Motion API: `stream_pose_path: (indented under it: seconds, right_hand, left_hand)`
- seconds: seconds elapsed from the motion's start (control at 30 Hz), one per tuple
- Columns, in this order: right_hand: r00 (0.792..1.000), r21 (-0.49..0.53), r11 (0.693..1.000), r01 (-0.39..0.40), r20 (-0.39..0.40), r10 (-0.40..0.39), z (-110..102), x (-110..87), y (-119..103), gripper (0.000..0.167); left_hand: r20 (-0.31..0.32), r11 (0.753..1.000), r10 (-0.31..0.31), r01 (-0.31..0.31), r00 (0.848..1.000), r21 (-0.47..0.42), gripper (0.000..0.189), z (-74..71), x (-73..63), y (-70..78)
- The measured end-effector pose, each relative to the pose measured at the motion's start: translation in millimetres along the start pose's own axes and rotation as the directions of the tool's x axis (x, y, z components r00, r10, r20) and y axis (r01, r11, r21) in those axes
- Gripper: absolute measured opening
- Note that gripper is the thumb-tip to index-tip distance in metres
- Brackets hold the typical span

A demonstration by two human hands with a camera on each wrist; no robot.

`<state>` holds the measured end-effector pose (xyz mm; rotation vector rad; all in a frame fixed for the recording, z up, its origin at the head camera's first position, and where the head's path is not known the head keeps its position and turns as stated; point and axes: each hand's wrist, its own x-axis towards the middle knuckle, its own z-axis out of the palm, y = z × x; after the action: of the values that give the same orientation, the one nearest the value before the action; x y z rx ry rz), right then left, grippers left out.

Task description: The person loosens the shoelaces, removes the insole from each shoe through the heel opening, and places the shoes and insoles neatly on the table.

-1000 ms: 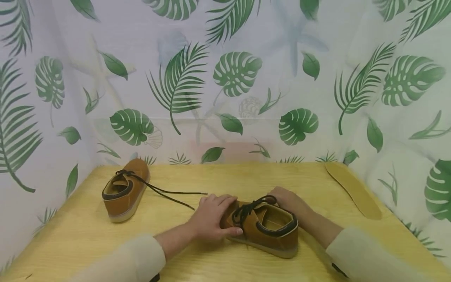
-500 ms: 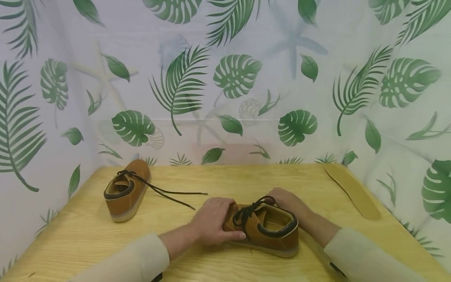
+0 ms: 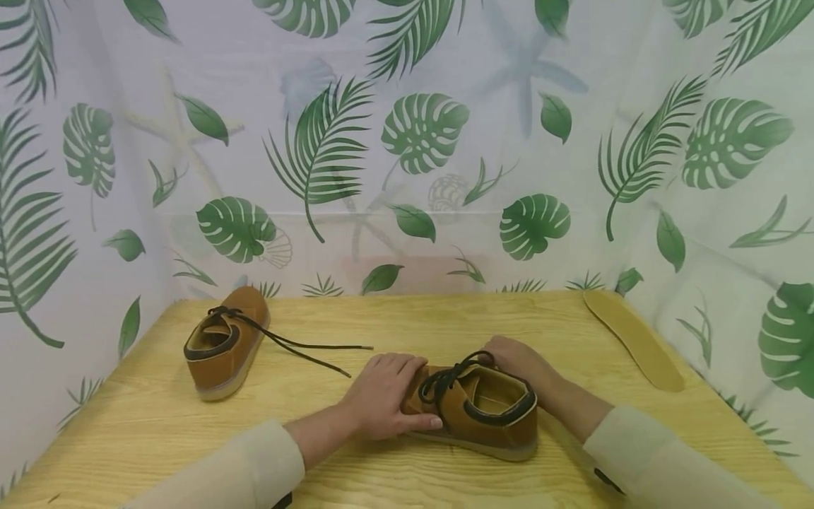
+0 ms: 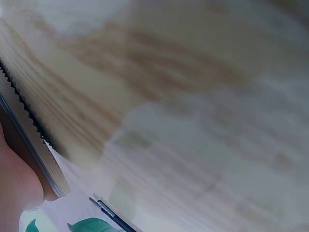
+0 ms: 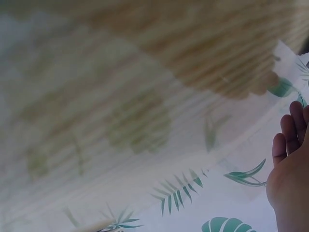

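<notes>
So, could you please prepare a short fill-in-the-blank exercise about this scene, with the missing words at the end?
1. The left hand grips a brown ____ with black laces.
2. Of the left and right edges of the table, the insole lies nearer the ____ one.
3. The backdrop is printed with leaves coloured ____.

Missing words: shoe; right; green.

text: none legible | labels/brands: none | numbers: none | signs: none
</notes>
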<state>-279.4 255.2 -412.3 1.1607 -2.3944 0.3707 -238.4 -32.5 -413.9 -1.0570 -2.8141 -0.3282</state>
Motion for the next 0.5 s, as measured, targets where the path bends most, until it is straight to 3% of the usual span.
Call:
stream_pose_path:
  seconds: [0.23,0.5]
  right_hand:
    - [0.997,-0.077,0.995,0.065,-0.027,-0.068,2.0,1.6,-0.3,0.027]
    - [1.0,-0.095,0.995,0.012,0.015,-0.01,-1.3,0.1,-1.4,0.024]
  left_hand:
    - [0.015,1.0,-0.018,0.018,1.0,-0.007,0.093,-1.2,-3.3,0.3]
    - [0.017,1.0,-0.012,0.012,1.0,-0.003,0.093,-0.4,-0.5,0.6]
